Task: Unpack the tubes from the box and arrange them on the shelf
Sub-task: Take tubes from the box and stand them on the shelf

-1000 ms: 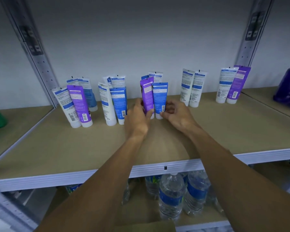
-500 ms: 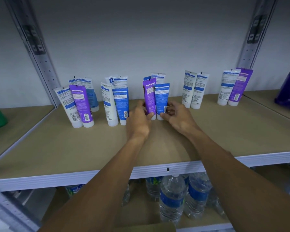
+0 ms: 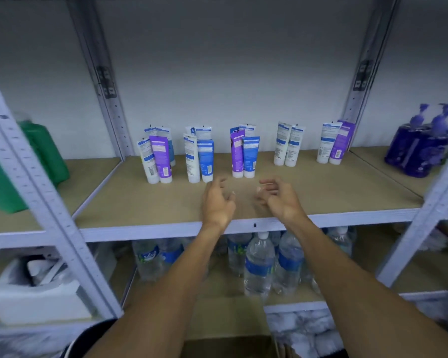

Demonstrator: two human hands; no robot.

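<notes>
Several tubes stand cap-down in small groups on the tan shelf (image 3: 347,192). In the middle group a purple tube (image 3: 237,153) and a blue tube (image 3: 250,156) stand side by side in front of two white ones. My left hand (image 3: 216,202) and my right hand (image 3: 279,197) hover just in front of that group, over the shelf's front part. Both hold nothing, with fingers loosely spread and slightly curled, blurred by motion. A brown cardboard box (image 3: 230,347) shows partly at the bottom edge, below my arms.
More tube groups stand left (image 3: 157,158) and right (image 3: 287,146), with another at the far right (image 3: 332,143). Water bottles (image 3: 259,264) fill the shelf below. Purple pump bottles (image 3: 419,148) stand at right, green containers (image 3: 39,161) at left. Grey metal uprights (image 3: 49,200) frame the bays.
Both hands let go of the purple and blue tubes and drew back toward the shelf's front edge. The view pulled back and down, showing more of the rack.
</notes>
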